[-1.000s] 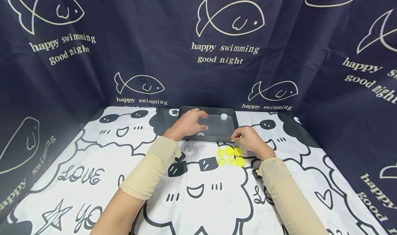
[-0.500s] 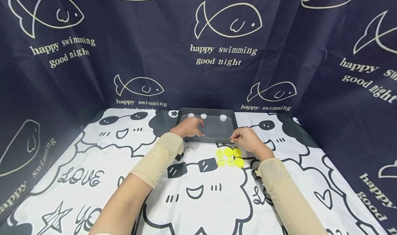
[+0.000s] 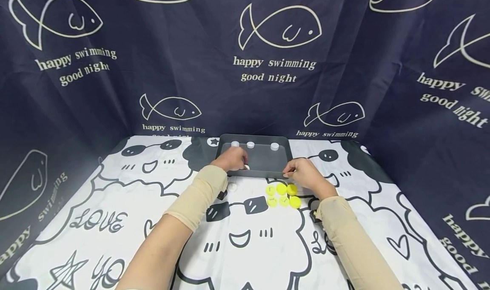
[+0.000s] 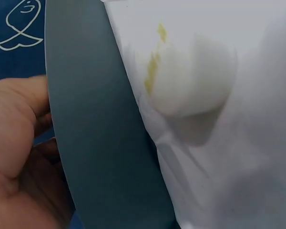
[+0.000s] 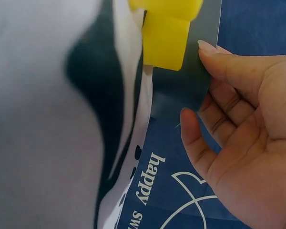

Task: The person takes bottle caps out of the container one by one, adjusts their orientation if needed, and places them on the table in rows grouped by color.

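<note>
My left hand [image 3: 232, 158] is inside the dark grey tray [image 3: 264, 174] at its front left. Its thumb and fingers come together on a small white bottle cap [image 3: 246, 167]. In the left wrist view the tray wall [image 4: 95, 114] hides those fingertips. Three more white caps stand along the tray's back, among them the right one [image 3: 274, 146]. With thumb and fingers my right hand [image 3: 305, 172] pinches the tray's front right corner; the right wrist view shows the thumb [image 5: 229, 62] on the wall and the other fingers behind it.
Several yellow caps [image 3: 283, 201] lie in two rows on the patterned cloth before the tray. Another white cap [image 3: 232, 187] sits outside, by my left wrist. A dark blue fish-print curtain [image 3: 245, 107] hangs close behind the tray.
My left hand has drawn back toward the tray's front left, uncovering the white caps at the back. Its fingers have closed on the cap there. My right hand stays at the corner.
</note>
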Motion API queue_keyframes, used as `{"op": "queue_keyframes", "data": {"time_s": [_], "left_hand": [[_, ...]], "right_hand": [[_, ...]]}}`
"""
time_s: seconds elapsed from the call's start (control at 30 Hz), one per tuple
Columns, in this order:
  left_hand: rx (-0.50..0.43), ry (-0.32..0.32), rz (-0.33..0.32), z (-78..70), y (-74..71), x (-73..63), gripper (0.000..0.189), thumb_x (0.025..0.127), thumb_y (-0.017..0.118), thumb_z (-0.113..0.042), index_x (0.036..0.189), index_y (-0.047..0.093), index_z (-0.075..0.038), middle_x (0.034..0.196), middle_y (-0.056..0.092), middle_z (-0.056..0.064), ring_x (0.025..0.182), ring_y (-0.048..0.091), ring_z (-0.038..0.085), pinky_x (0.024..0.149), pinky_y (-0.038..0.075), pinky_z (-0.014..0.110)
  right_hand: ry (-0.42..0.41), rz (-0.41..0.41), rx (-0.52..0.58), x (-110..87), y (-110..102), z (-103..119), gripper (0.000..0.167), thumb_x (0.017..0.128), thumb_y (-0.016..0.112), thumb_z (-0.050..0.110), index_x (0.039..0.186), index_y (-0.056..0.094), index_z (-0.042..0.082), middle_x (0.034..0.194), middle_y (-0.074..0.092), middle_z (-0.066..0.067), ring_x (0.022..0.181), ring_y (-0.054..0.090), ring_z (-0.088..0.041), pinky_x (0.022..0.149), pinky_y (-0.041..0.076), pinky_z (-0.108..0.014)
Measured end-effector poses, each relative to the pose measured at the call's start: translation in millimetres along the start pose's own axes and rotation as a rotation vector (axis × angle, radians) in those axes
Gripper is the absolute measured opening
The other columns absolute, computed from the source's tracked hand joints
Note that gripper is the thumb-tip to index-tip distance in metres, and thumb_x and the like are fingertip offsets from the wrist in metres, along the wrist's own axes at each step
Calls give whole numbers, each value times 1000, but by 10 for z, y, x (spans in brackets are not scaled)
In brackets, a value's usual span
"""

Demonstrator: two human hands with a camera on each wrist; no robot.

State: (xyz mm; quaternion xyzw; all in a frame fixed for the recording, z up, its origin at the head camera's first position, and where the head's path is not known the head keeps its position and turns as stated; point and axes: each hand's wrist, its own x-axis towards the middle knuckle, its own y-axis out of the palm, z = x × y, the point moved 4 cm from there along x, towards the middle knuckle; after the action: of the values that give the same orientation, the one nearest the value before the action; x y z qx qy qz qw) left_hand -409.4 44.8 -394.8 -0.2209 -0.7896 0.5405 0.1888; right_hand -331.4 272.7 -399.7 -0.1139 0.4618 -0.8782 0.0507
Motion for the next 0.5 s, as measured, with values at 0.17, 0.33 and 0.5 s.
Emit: {"op": "queue_keyframes", "data": {"time_s": [0.17, 0.33, 0.5], "left_hand": [[-8, -41, -11, 42, 23, 1, 5, 83, 76, -8, 88, 76, -9, 89, 72, 3, 82, 61, 18, 80, 53, 32], [-10, -66, -13, 42, 30, -6, 5, 83, 74, -6, 87, 76, -8, 92, 73, 5, 84, 62, 20, 81, 53, 33], [-11, -85, -3, 13, 24, -9, 6, 82, 75, -6, 88, 77, -7, 92, 73, 6, 83, 62, 20, 79, 54, 32]], "right_hand": [[1, 4, 1, 5, 0, -9, 8, 87, 73, 1, 85, 77, 7, 80, 71, 0, 76, 64, -17, 72, 56, -34], [2, 0, 3, 13, 1, -22, 10, 87, 72, 1, 84, 77, 9, 80, 71, 0, 77, 64, -17, 72, 56, -35], [16, 6, 5, 20, 6, -24, 9, 87, 72, 1, 84, 77, 9, 81, 71, 0, 77, 64, -17, 72, 56, -34]]}}
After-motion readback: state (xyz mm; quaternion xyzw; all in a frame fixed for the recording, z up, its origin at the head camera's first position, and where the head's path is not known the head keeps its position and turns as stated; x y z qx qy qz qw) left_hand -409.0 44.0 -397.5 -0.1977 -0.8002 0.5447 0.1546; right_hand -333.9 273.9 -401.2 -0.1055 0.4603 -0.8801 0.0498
